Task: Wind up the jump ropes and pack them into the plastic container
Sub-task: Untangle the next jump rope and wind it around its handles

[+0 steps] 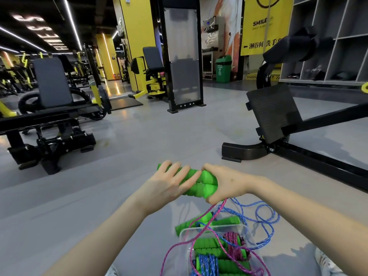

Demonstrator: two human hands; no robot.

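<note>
My right hand [227, 182] grips two green foam jump-rope handles [201, 183] side by side above the floor. Across their left ends lies my left hand [171, 181] with its fingers straight. A pink rope [201, 232] hangs from the held handles down over a clear plastic container [184, 236] below. Inside the container lie wound ropes with green handles [211, 250], one pink and one blue. Another pair of green handles [199, 221] rests on the floor just behind the container. Its loose blue rope [264, 218] sprawls to the right.
The grey gym floor [139, 156] stretches ahead. A black bench machine [49, 132] stands at the left, a black footplate machine [278, 124] at the right. A tall black weight stack frame [183, 56] and a green bin [223, 68] stand further back.
</note>
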